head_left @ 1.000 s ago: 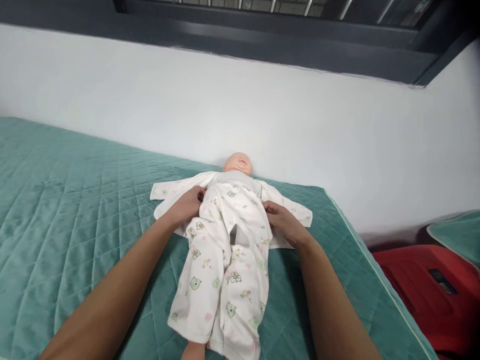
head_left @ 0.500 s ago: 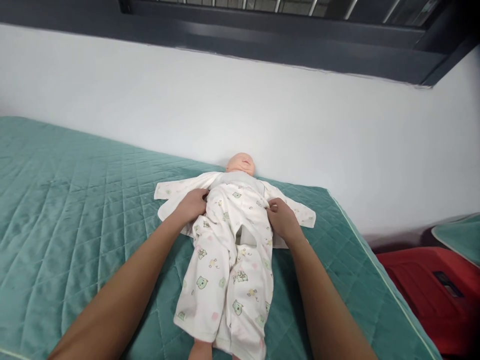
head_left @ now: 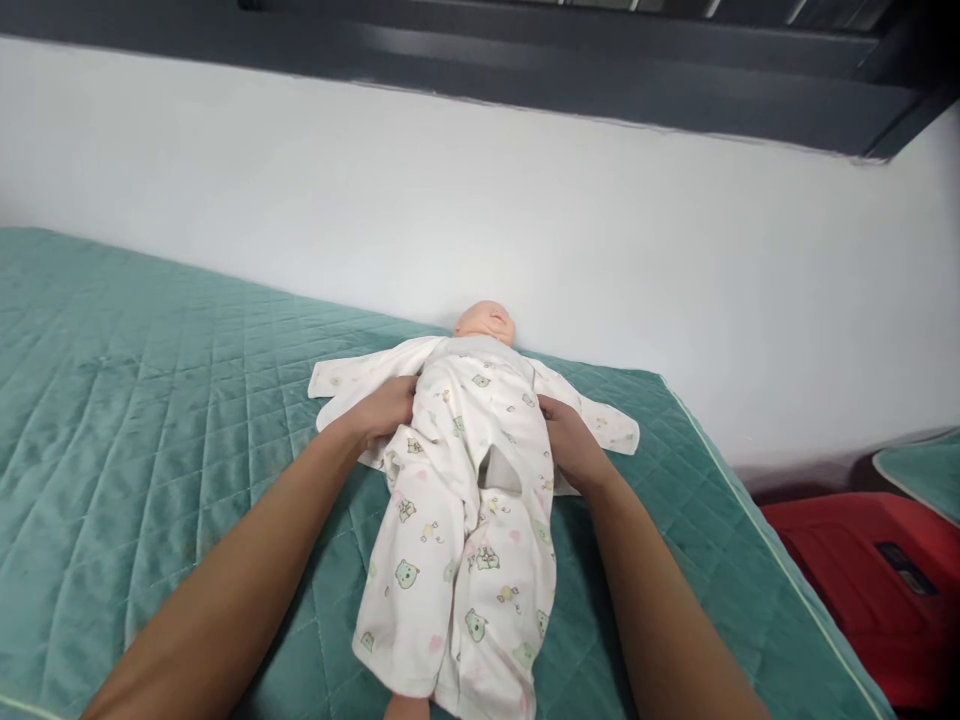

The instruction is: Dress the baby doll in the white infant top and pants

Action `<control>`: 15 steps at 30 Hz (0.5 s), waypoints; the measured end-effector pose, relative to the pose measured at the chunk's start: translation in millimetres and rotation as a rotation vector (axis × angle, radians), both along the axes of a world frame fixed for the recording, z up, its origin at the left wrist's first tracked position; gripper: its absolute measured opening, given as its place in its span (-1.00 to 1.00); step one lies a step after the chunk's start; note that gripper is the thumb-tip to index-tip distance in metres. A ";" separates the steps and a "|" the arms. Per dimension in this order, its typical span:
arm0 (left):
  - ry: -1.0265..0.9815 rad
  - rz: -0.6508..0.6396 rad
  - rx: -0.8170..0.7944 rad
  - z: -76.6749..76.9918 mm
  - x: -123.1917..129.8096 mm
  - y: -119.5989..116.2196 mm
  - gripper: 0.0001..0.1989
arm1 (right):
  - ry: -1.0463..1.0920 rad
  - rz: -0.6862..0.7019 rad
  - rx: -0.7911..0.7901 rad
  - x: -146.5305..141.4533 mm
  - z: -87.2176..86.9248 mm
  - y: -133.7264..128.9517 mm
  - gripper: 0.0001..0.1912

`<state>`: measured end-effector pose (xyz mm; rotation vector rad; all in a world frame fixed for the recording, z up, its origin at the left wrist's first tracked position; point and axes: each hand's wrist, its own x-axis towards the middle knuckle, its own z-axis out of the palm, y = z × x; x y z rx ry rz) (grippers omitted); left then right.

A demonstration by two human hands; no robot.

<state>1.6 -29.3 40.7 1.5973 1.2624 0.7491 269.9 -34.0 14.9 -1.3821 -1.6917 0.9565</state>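
A baby doll (head_left: 484, 320) lies on its back, its head near the wall. It has on white baby pants (head_left: 465, 520) printed with small green animals, pulled high over a grey top. An open white baby shirt (head_left: 367, 372) is spread beneath it, sleeves out to both sides. At the left edge of the waist, my left hand (head_left: 386, 407) is curled on the pants, its fingertips tucked out of sight. My right hand (head_left: 571, 437) grips the opposite side of the waist, fingers partly hidden by the cloth. A grey patch shows through the gap at the crotch.
A green quilted cover (head_left: 187, 400) lies under the doll, its piped edge running down the right side. The white wall (head_left: 375, 200) rises directly behind, below a dark window frame (head_left: 487, 70). Beyond the right edge stands a red plastic object (head_left: 847, 580).
My fingers have slipped further behind the sides of the pants' waist, more so on the right. The view has tilted slightly downward. The doll lies in the same place.
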 end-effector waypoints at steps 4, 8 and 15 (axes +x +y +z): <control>-0.268 -0.016 -0.065 -2.4 1.7 -4.6 -0.60 | 0.291 -0.031 -0.127 -2.3 -2.9 -2.7 -0.59; -0.347 -0.004 -0.060 -4.2 4.4 -7.0 -0.63 | 0.523 0.029 -0.213 -3.2 -8.4 -2.0 -0.58; -0.314 0.094 -0.134 5.5 10.4 -12.6 -0.72 | 0.420 -0.006 -0.147 -5.3 -7.1 -3.4 -0.61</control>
